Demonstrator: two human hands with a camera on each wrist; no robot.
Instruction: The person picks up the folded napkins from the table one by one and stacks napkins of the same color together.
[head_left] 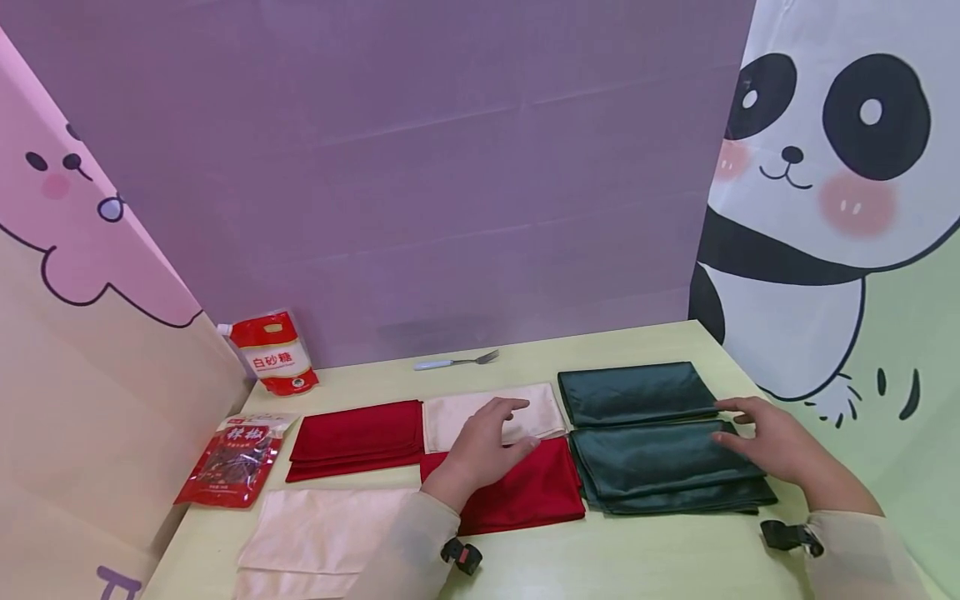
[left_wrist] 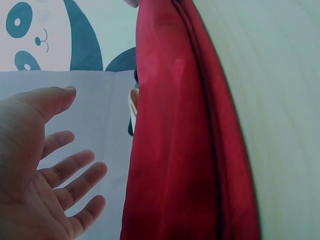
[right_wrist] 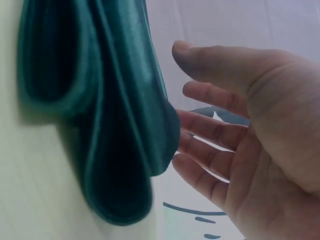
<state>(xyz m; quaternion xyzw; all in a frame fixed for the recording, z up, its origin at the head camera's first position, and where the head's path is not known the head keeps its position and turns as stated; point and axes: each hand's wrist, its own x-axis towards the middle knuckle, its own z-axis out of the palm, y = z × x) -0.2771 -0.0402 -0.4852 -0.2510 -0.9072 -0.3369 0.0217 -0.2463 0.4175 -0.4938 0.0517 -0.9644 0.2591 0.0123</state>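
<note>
My left hand [head_left: 483, 450] hovers over the front folded red cloth [head_left: 536, 492], fingers spread and slightly bent, holding nothing. In the left wrist view a gap separates that hand [left_wrist: 40, 170] from the red cloth [left_wrist: 170, 130]. By the right end of the front folded dark green cloth [head_left: 660, 458] is my right hand [head_left: 772, 442], its fingers loosely bent. The right wrist view has its fingertips close to the layered green cloth [right_wrist: 125, 110]; whether they touch, I cannot tell. Another green cloth [head_left: 637, 396] lies behind, and a folded cream cloth [head_left: 457, 417] sits behind the front red one.
At the left lie another folded red cloth [head_left: 356, 437] and a larger cream cloth [head_left: 322, 525]. A red bag of dried chillies [head_left: 240, 462] and a red-and-white sugar pouch [head_left: 277, 354] stand near the left wall. A fork [head_left: 457, 362] lies at the table's back.
</note>
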